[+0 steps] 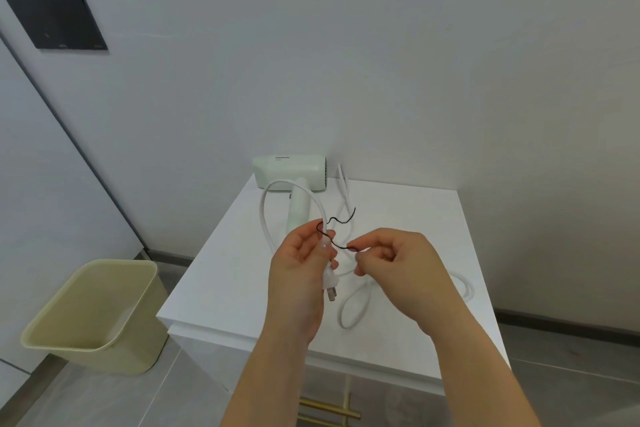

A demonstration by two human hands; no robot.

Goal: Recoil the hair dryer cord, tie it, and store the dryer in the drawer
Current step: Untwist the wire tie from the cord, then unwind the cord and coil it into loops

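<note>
A pale green hair dryer (290, 173) lies at the back of a white cabinet top (408, 211), its handle pointing toward me. Its white cord (356, 308) runs loosely over the top in loops, one curving high past the handle. My left hand (298, 274) grips the cord just above the white plug (329, 282), whose prongs point down. A thin black twist tie (337, 220) is wrapped on the cord there, one end sticking up to the right. My right hand (398, 263) pinches the tie's other end between thumb and fingertips.
A beige waste bin (93, 315) stands on the grey floor left of the cabinet. Gold drawer handles (329, 409) show on the cabinet front below the hands. A white wall is close behind; a dark panel (57, 22) hangs on it at upper left.
</note>
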